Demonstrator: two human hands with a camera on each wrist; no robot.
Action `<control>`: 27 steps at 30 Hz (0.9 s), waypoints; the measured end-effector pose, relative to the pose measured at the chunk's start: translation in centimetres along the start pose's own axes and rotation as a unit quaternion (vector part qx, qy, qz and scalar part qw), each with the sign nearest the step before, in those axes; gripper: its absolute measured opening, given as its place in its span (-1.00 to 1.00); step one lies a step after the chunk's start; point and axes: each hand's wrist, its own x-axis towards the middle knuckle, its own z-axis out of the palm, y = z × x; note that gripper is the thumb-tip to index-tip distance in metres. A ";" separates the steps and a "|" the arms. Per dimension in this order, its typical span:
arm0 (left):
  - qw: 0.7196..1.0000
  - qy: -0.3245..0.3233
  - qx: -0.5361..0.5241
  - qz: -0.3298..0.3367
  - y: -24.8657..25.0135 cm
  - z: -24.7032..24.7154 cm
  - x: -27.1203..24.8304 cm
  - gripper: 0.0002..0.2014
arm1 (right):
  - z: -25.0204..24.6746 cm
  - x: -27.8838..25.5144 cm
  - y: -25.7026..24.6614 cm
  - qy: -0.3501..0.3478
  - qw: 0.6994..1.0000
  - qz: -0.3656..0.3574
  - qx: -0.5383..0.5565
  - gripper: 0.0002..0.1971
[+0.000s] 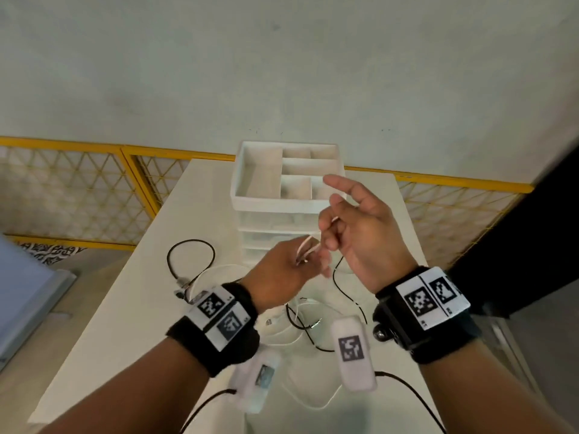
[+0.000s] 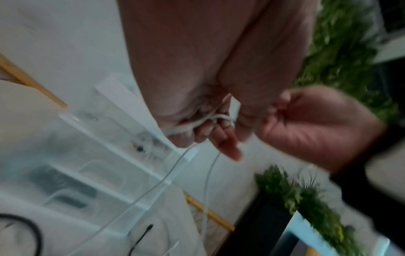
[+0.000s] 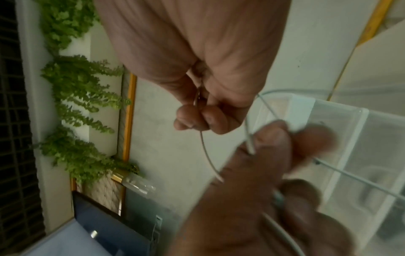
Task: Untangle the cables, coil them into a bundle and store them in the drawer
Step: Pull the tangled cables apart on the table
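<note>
1. Head cam: I'm looking at a white table (image 1: 131,308) against a pale wall, with a yellow mesh fence (image 1: 78,189) behind it. A white drawer unit (image 1: 269,227) stands at the far end, and its top is an open divided tray. My left hand (image 1: 282,277) has its fingers curled around a few loops of the white cable (image 1: 308,250). My right hand (image 1: 360,227) pinches the same cable just above, index finger sticking out. The rest of the white cable lies on the table tangled with a black cable (image 1: 191,255), which loops off to the left.

2. Left wrist cam: pretty blurry, but the left hand (image 2: 197,86) clearly grips wraps of white cable (image 2: 206,121), and two strands hang down toward the table. The drawer unit (image 2: 98,155) sits behind them, drawers closed as far as I can tell.

3. Right wrist cam: the right hand (image 3: 197,69) pinches a thin strand of cable (image 3: 206,150) between thumb and fingertip. It runs down to the left hand (image 3: 263,190), which is closed on more white cable.
</note>
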 end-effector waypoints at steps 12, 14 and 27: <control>0.956 0.102 -0.197 -0.192 -2.9 -2.1 -2.8 -0.63 | -7.7 6.2 -1.1 0.235 0.968 0.035 -0.079 -0.68; 0.952 0.130 -0.200 -0.192 -2.8 -2.8 -2.9 -0.63 | -8.1 7.5 -1.6 0.227 0.963 0.040 -0.142 -0.60; 0.959 0.192 -0.096 -0.186 -4.7 -3.8 -3.1 -0.71 | -12.5 8.1 7.2 0.031 0.879 0.156 -0.451 -0.60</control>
